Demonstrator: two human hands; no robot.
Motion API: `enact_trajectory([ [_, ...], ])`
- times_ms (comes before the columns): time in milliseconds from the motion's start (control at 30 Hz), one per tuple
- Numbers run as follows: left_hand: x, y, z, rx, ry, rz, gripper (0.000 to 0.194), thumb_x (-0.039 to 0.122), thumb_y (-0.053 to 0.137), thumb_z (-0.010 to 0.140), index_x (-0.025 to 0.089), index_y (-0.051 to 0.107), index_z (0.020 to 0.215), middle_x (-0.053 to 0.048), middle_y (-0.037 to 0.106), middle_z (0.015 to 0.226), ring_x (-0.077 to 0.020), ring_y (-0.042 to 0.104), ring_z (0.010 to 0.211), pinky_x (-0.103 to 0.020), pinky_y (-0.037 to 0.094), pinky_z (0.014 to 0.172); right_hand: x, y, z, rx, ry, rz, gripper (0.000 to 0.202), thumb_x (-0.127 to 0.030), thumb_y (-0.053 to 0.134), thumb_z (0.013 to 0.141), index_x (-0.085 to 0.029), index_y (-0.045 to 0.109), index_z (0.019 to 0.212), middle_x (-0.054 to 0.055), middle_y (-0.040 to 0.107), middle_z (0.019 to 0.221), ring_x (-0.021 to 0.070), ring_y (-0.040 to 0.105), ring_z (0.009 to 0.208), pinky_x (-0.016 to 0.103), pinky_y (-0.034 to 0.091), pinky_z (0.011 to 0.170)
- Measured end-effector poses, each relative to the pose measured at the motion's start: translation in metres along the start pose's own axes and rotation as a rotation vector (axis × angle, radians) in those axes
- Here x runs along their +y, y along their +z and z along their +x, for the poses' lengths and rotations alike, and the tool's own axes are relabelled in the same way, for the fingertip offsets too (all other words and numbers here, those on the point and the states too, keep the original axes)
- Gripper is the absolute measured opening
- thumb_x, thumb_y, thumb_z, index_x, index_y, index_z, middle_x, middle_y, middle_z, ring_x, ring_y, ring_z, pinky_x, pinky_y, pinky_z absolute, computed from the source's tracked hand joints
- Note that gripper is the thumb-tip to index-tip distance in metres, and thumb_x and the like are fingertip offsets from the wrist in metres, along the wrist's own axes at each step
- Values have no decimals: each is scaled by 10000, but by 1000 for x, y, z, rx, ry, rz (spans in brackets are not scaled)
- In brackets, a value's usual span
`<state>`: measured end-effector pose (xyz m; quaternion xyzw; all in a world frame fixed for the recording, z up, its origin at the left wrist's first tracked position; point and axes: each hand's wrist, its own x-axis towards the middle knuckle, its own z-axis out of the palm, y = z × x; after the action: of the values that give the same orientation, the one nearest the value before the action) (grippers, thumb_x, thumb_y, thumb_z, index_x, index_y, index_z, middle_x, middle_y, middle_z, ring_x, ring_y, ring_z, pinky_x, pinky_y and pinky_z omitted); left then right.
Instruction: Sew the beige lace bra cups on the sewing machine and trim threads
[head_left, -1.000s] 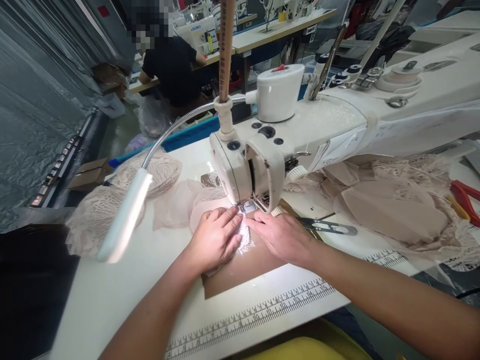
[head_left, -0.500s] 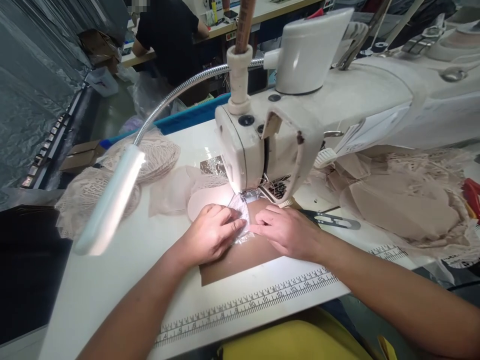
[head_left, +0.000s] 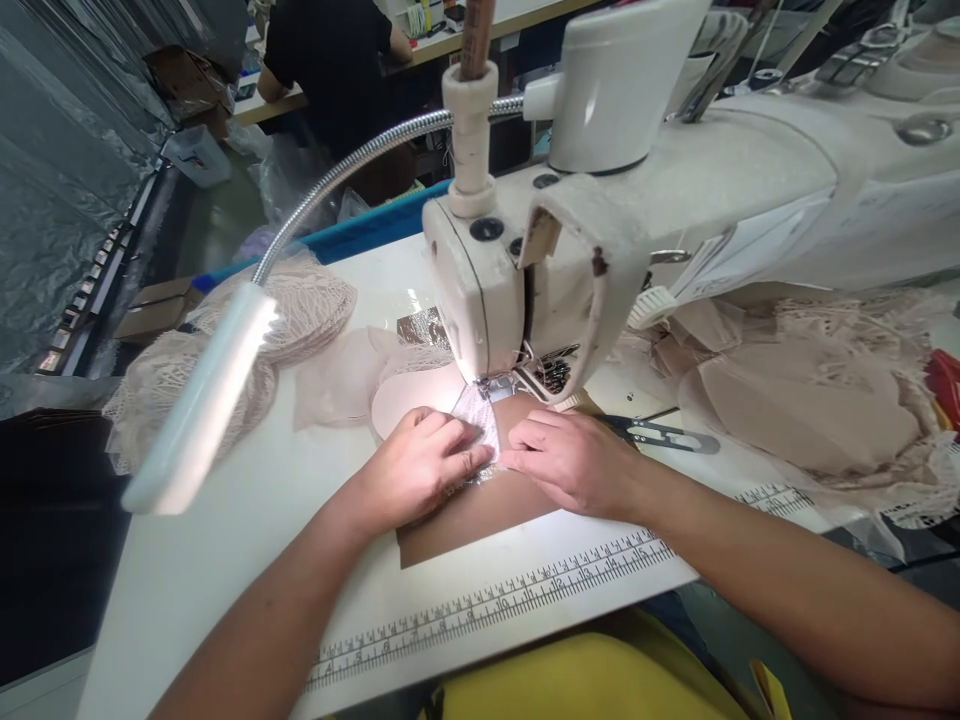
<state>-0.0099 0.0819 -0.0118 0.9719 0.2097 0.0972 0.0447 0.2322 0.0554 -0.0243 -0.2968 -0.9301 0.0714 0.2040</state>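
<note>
A small piece of pale lace fabric (head_left: 480,420) runs under the presser foot (head_left: 498,387) of a white sewing machine (head_left: 480,290). My left hand (head_left: 424,465) lies on its left side, fingers curled and pressed onto the fabric. From the right, my right hand (head_left: 566,460) pinches at the fabric's near right edge, thumb and forefinger together. Both hands rest over a brown sheet (head_left: 465,530) on the table. A light pink cup-shaped piece (head_left: 409,395) lies just beyond my left hand.
Stacked lace pieces (head_left: 285,310) lie at the left beneath a bendable lamp (head_left: 202,400). Thread snips (head_left: 667,434) and a heap of beige fabric (head_left: 810,400) are at the right. A printed ruler (head_left: 495,610) follows the table's front edge. Another person (head_left: 330,80) sits beyond.
My left hand's fingers have shifted slightly, uncovering more of the lace fabric. The view has tilted a little; my right hand keeps its place at the fabric's edge.
</note>
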Motion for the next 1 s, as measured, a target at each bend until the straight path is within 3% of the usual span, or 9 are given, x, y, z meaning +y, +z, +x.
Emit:
enact_trajectory([
  [200, 1, -2, -1, -34, 15, 20, 323, 176, 458, 929, 239, 554, 1232, -86, 602, 1024, -188, 488, 858, -354, 394, 821, 1, 0, 0, 32, -4, 10, 231, -73, 480, 812, -166, 678, 885, 33, 562, 750, 153, 403, 699, 265, 300, 629],
  [433, 2, -4, 1, -38, 29, 41, 325, 177, 414, 950, 219, 557, 1239, -95, 607, 999, -195, 494, 867, -362, 399, 815, -1, -1, 0, 32, 104, 28, 285, -130, 405, 901, -162, 684, 945, 40, 581, 737, 150, 460, 703, 268, 327, 638],
  [600, 1, -2, -1, -42, 17, -2, 333, 171, 428, 942, 233, 551, 1244, -95, 615, 1046, -199, 504, 898, -363, 410, 818, -3, -1, 0, -4, 39, -19, 280, -99, 427, 870, -169, 677, 975, 42, 569, 759, 159, 435, 723, 274, 309, 640],
  [767, 5, -2, 6, -60, -98, -34, 322, 178, 435, 925, 179, 556, 1223, -97, 534, 1316, -205, 511, 948, -355, 429, 822, -6, -1, 1, -26, 44, -67, 266, -55, 447, 809, -161, 668, 911, 36, 551, 733, 171, 400, 719, 293, 274, 648],
  [867, 7, 1, 11, -56, -181, 23, 371, 195, 423, 923, 151, 509, 1281, -104, 521, 1345, -211, 515, 905, -359, 435, 787, -6, 0, 1, -19, 44, -72, 211, -65, 471, 802, -162, 649, 858, 29, 554, 741, 168, 389, 717, 296, 263, 649],
  [1000, 7, 5, 13, -61, -191, 80, 365, 227, 440, 917, 143, 534, 1259, -89, 539, 1335, -221, 506, 879, -363, 428, 773, -6, 0, 0, -35, 42, -87, 170, -68, 491, 791, -162, 628, 827, 28, 549, 741, 169, 379, 718, 299, 248, 641],
])
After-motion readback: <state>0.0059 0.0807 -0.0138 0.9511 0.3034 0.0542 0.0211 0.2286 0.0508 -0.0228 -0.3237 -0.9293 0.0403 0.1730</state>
